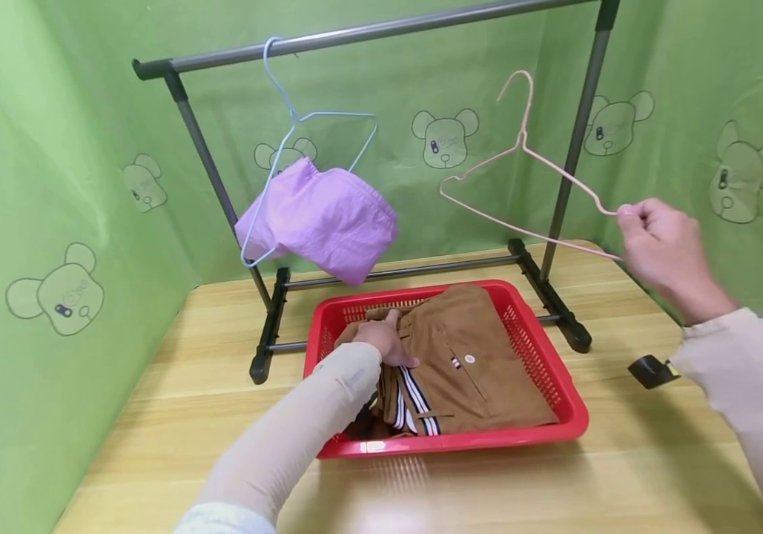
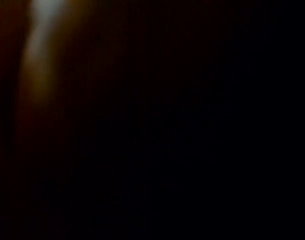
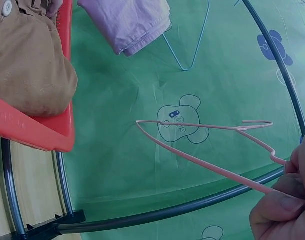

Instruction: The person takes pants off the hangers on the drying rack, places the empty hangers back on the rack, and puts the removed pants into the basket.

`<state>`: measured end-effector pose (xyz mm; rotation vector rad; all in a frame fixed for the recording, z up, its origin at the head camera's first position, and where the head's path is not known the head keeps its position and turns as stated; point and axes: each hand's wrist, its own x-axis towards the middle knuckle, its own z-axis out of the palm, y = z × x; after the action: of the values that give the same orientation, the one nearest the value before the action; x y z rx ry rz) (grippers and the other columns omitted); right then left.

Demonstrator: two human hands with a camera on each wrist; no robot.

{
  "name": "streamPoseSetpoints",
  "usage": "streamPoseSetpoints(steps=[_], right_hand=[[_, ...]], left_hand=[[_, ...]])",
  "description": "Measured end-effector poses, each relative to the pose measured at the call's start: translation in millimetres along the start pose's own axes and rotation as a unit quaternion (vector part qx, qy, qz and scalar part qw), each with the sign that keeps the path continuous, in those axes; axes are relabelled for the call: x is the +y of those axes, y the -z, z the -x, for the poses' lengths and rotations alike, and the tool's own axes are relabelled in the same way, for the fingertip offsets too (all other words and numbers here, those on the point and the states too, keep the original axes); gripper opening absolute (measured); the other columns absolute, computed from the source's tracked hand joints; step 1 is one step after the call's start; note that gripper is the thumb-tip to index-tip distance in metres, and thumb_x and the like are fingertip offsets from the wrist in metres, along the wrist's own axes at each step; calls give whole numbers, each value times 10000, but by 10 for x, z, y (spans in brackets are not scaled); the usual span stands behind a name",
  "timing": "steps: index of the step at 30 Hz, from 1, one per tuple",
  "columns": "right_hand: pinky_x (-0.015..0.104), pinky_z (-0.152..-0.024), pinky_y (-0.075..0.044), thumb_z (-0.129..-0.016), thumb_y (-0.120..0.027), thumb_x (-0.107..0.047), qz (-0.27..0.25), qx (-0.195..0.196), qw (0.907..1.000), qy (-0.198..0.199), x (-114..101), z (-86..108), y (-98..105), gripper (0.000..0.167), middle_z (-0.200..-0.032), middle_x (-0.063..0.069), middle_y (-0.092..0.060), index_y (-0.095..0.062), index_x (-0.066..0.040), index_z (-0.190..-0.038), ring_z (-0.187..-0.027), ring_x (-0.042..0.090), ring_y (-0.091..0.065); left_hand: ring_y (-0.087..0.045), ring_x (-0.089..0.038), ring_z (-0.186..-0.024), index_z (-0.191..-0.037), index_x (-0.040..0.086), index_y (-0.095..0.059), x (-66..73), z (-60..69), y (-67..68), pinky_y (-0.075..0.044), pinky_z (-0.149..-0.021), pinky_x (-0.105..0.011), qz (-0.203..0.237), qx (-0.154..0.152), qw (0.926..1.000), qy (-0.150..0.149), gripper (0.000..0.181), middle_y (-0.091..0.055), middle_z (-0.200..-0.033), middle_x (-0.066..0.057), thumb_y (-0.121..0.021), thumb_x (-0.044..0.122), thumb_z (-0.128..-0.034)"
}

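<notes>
In the head view the right hand [image 1: 664, 248] grips one end of a pink hanger [image 1: 521, 141], holding it up at the right of the rack. The right wrist view shows the fingers curled round the end of the pink hanger [image 3: 192, 159]. Down in the red basket [image 1: 577, 415], the left hand [image 1: 384, 341] has its thumb and fingers on the brown trousers [image 1: 488, 371], at the waistband side; its fingertips are partly hidden by cloth. The left wrist view is almost fully dark.
A black-and-grey rack [image 1: 381, 30] stands behind the basket. On its bar, at the left, a blue hanger [image 1: 277, 159] carries a purple garment [image 1: 334, 215]. A small black object [image 1: 651, 371] is seen by the right sleeve. Green cloth [image 1: 54, 185] surrounds the wooden table [image 1: 207, 386].
</notes>
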<state>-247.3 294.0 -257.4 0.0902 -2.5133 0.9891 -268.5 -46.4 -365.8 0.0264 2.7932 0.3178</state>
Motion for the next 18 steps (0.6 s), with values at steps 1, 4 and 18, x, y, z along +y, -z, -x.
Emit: streamPoseSetpoints(steps=[1,4,18], right_hand=[[328,-401,-334,-1044,-322,-349,-1,5,10000,17,-2,-1,-3,465,-707,111,-495,-534,58,-1120,-518,218,-392],[327,-386,-327,-1042,-324,-347,-16,10,10000,28,-11,0,-16,467,-706,110,-498,-537,59,-1131,-506,213,-387],[327,-376,-327,-1043,-317,-351,-45,-48,10000,26,-42,9,-59,469,-681,98,-489,-532,58,-1124,-486,211,-391]], left_hand=[[-409,-377,-1311,-1525,234,-235,-1,1,-9,-442,-1006,-448,-52,31,10000,-27,966,-449,-1421,-224,-774,512,-773],[-435,-371,-1291,-1516,226,-268,-8,3,-42,-444,-1004,-444,-226,105,9996,-101,936,-485,-1398,-209,-768,513,-779],[-353,-344,-1350,-1522,268,-278,-1,-16,-78,-417,-1009,-519,-464,-237,9986,77,897,-379,-1498,-141,-725,550,-797]])
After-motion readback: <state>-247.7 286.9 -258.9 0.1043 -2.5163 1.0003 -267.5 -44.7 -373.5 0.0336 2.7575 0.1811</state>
